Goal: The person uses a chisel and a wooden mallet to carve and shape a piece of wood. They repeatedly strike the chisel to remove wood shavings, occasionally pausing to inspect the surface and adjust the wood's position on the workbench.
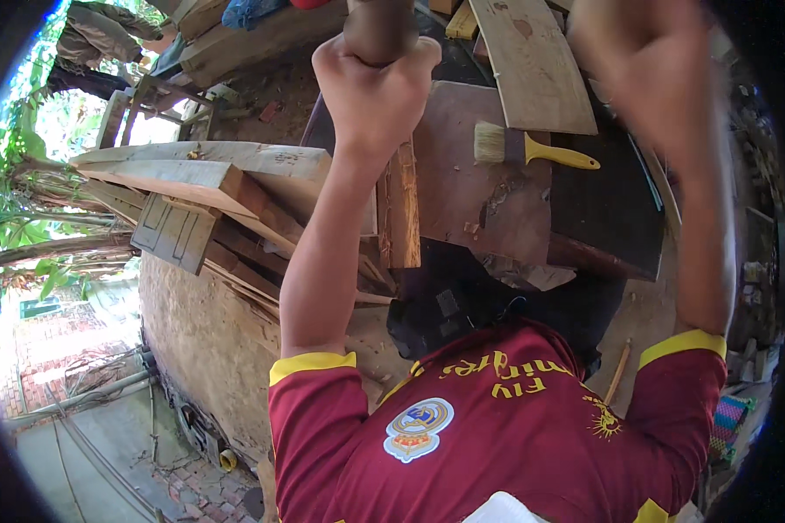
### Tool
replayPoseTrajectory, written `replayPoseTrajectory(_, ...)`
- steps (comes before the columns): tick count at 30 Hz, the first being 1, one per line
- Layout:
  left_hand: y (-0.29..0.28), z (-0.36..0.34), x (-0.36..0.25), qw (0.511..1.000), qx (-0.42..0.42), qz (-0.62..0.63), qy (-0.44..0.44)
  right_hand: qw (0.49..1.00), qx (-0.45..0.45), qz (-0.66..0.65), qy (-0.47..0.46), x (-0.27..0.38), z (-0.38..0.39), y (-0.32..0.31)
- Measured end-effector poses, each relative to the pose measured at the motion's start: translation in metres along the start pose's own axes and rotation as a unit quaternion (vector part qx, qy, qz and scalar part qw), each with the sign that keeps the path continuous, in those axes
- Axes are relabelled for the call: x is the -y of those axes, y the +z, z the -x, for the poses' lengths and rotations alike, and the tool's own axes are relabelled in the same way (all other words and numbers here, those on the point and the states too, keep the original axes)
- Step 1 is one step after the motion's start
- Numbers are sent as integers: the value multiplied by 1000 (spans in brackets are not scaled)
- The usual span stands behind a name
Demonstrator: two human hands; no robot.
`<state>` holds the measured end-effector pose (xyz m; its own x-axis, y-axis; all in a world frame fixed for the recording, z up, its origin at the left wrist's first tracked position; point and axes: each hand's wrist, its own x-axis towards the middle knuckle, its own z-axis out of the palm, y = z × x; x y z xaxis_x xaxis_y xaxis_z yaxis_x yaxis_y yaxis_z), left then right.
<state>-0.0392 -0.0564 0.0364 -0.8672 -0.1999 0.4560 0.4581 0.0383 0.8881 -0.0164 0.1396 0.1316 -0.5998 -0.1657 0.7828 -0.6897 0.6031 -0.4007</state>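
Observation:
My left hand [371,96] is raised at the top of the view, closed around a brown rounded thing [381,35] that is blurred and cut off by the upper edge; its kind does not show. My right hand [645,74] is up at the top right, smeared by motion, and its fingers cannot be made out. Between my arms, a flat paintbrush [558,155] with a yellow handle and pale bristles lies on a brown sheet [449,187] on the dark work surface [597,205]. Beyond the brush lies a wide wooden board [532,65].
Several thick timber pieces [192,179] are stacked to the left of my left forearm. A rough-edged wood strip [406,209] lies just right of that forearm. A pencil-like stick [617,370] is near my right sleeve. Wood chips are scattered on the brown sheet.

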Motion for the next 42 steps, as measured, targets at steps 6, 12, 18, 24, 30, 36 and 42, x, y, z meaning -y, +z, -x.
replayPoseTrajectory(6,2,1,4,996,18,-88,22,978,54,202,-24,-44,27,-24)
replayPoseTrajectory(12,9,5,-5,994,28,-97,36,990,-23,46,133,-58,52,-81)
replayPoseTrajectory(18,20,14,-6,986,-4,-167,-21,979,-70,-69,181,-75,91,-98)
replayPoseTrajectory(24,26,23,-5,984,-37,-173,-25,970,-5,-152,190,-75,86,-99)
replayPoseTrajectory(30,23,21,-6,982,-14,-185,-21,988,-33,-3,154,-84,62,-140)
replayPoseTrajectory(36,26,21,-2,982,11,-187,-6,985,-111,47,126,-89,44,-150)
replayPoseTrajectory(42,40,23,3,972,58,-226,-28,958,76,275,25,-67,97,-61)
